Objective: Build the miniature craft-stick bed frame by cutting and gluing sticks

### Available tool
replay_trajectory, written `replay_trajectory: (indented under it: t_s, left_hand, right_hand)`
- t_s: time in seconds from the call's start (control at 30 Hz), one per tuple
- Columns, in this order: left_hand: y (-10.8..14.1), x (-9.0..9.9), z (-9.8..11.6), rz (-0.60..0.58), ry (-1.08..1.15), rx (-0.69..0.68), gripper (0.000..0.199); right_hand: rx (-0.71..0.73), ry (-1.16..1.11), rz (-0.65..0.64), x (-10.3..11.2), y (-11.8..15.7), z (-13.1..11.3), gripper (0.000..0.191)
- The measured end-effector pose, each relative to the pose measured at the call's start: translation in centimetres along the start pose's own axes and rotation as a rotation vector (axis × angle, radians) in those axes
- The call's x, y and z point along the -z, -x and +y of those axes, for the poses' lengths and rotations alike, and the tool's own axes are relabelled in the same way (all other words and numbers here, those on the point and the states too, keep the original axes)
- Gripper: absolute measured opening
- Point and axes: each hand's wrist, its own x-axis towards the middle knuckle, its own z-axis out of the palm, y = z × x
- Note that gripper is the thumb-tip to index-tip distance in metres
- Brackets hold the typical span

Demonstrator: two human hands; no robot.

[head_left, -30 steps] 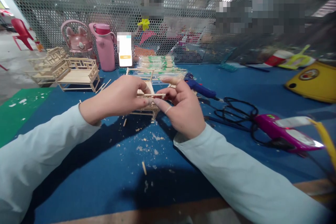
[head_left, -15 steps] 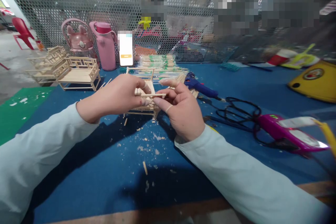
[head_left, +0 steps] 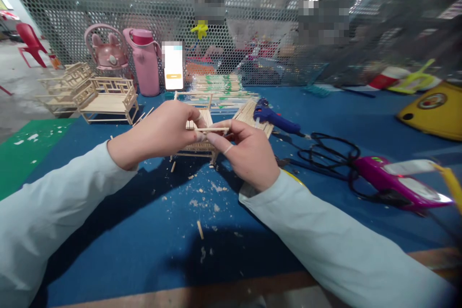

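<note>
A small chair frame built of thin wooden sticks (head_left: 206, 116) stands on the blue table, partly hidden behind both hands. My left hand (head_left: 159, 127) is closed, thumb and fingers pinching a short wooden stick (head_left: 218, 129) held level at the front of the frame. From the other side, my right hand (head_left: 252, 156) pinches the same stick close to its right end, its thumb touching or almost touching the left fingertips. Whether the stick rests on the frame I cannot tell. Just beyond my right hand are loose sticks (head_left: 244, 111) and a blue glue gun (head_left: 276, 118).
Finished miniature benches (head_left: 108, 101) stand at the left, beside a pink bottle (head_left: 147, 70) and a lit phone (head_left: 173, 70). Packed sticks (head_left: 216, 84) lie behind. Black cable (head_left: 321, 151), a magenta device (head_left: 400, 183) and a yellow cap (head_left: 433, 110) are at right. Scraps (head_left: 200, 229) litter the front.
My right hand has shifted slightly left, and its raised index finger has come down onto the stick. My left hand stays almost in place.
</note>
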Motion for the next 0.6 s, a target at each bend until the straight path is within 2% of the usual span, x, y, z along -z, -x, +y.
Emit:
replay_trajectory:
  t_s: [0.33,0.6]
  left_hand:
    - [0.17,0.21,0.15,0.003,-0.017,0.001,0.018]
    - [0.14,0.34,0.22,-0.017,-0.013,0.017,0.019]
  right_hand:
    - [-0.017,-0.022,-0.075,0.23,0.09,0.09,0.022]
    - [0.003,-0.066,-0.104,0.19,-0.09,0.48,0.014]
